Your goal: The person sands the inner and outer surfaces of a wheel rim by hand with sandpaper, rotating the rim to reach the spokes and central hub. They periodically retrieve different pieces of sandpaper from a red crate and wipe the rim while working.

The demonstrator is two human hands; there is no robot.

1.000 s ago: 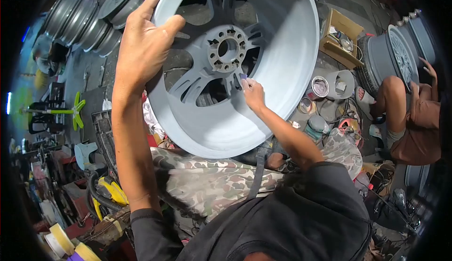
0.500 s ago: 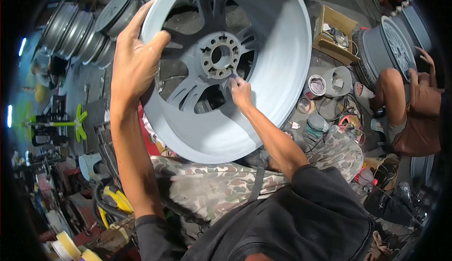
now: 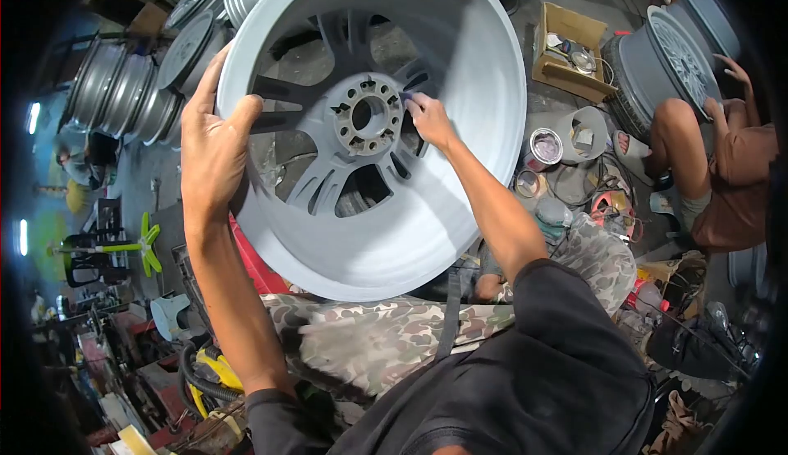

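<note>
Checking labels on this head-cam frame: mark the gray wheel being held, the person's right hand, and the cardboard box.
Gray wheel point(image 3: 335, 154): head view, on a spoke beside the hub.
Right hand point(image 3: 430, 120): head view, back of the hand.
Cardboard box point(image 3: 570, 80): head view, on its near side wall.

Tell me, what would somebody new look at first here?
Probably the big grey wheel rim, top middle, with the left grip on its edge and the right grip inside, pinching a small purplish thing. Next, maybe the bright green star-shaped piece at the left and the open cardboard box right of the rim.
</note>
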